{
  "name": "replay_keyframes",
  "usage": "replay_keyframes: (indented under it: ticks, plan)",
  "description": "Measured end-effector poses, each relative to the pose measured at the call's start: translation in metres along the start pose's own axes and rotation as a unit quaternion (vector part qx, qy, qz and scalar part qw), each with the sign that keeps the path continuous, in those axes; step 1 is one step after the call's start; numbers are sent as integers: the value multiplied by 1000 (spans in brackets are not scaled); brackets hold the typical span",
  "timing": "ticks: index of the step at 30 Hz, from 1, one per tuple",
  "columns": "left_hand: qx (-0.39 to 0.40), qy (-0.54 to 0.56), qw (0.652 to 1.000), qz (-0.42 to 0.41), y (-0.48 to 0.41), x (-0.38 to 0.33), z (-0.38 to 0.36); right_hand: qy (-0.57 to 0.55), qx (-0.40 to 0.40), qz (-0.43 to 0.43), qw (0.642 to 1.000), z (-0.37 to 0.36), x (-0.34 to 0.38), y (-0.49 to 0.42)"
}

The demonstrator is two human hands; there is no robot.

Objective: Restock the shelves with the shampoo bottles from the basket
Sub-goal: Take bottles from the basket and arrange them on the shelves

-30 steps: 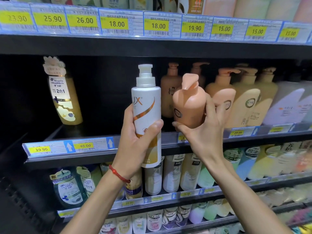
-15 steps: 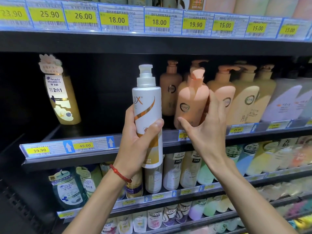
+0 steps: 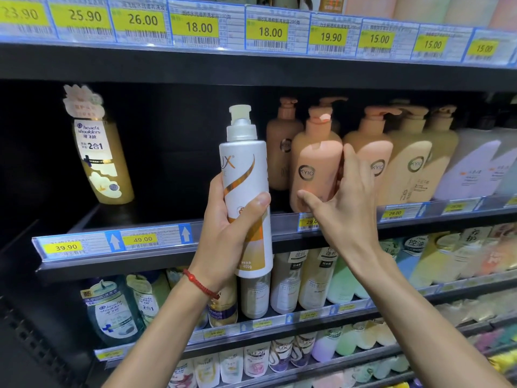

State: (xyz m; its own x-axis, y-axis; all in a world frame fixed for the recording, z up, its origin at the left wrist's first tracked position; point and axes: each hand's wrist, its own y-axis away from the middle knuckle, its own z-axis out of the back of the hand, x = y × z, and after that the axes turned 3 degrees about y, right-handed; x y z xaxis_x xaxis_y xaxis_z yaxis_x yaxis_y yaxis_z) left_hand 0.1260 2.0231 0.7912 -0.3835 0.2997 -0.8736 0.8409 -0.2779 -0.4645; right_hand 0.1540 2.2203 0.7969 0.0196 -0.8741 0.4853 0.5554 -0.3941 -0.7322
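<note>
My left hand (image 3: 223,236) grips a tall white and gold Lux bottle (image 3: 244,177) by its lower half. It is upright in front of the middle shelf (image 3: 112,242). A peach Kyio pump bottle (image 3: 313,163) stands upright at that shelf's front edge, left of the other Kyio bottles (image 3: 377,161). My right hand (image 3: 344,203) touches it: straight fingers lie along its right side and the thumb tip rests on its lower front. The basket is out of view.
A lone gold Head & Shoulders bottle (image 3: 103,152) stands at the far left of the middle shelf, with a dark gap between it and the Lux bottle. Cream and white bottles (image 3: 414,169) fill the right. Price labels (image 3: 198,28) line the shelf above; stocked shelves lie below.
The peach bottle went from tilted in my right hand to standing upright on the shelf. My right hand's grip has loosened to a touch. The left hand and Lux bottle barely moved.
</note>
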Motion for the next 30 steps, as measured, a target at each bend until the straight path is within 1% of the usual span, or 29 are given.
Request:
replay_keyframes:
  ticks: [5,11,18,22,30]
  plan:
    - [6,-1,1000,3,-1,0,0,11,8,7,1000,3,2,0]
    - [5,8,1000,10,1,1,1,71,-5,44,996,-1,3,3]
    - [14,-4,1000,15,1,0,2,29,-20,39,999,-5,-1,13]
    - [11,-5,1000,20,2,-1,1,37,-31,28,998,-7,-4,15]
    - [2,-5,1000,20,1,-2,-3,29,-48,42,998,-11,-1,14]
